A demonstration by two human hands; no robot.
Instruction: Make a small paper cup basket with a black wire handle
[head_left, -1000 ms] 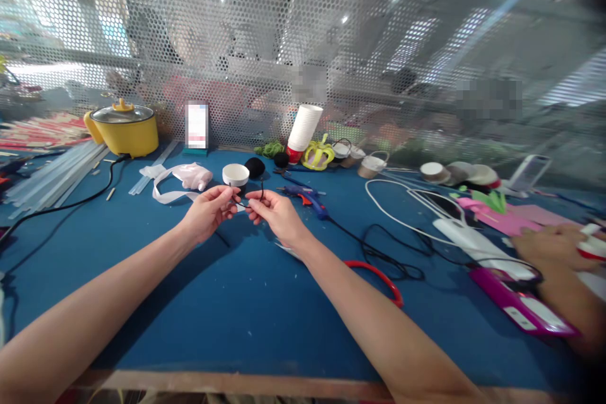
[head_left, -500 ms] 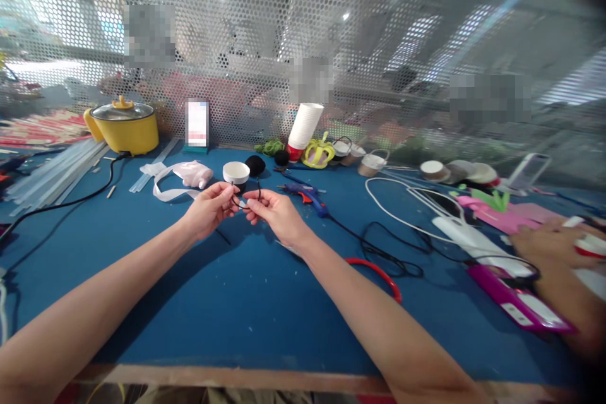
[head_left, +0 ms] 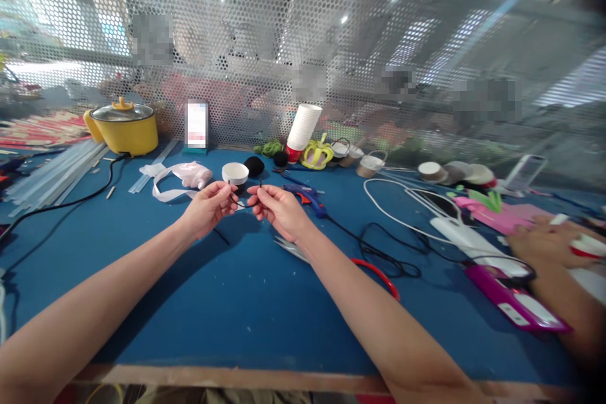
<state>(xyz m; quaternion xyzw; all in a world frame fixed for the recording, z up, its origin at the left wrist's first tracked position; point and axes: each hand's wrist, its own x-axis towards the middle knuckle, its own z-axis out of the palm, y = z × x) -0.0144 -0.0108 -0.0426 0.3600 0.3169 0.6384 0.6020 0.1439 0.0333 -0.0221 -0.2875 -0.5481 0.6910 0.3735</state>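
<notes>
Both hands are up over the middle of the blue table [head_left: 246, 303]; the left hand [head_left: 206, 209] pinches one end of a thin black wire [head_left: 242, 204], fingers closed tight on it; the right hand [head_left: 279, 208] pinches the other end the same way, the wire sagging in a short loop between them, clear of the tabletop; just behind sits a small white cup [head_left: 235, 173]; a blue glue gun [head_left: 305, 196] lies just right of the right hand; scissors [head_left: 291, 247] rest under the right forearm; a red hoop [head_left: 379, 274] lies beside that arm; open blue surface runs from the hands down to the near edge; at far right a co-worker's hand [head_left: 544, 243] works near the table's right edge.
</notes>
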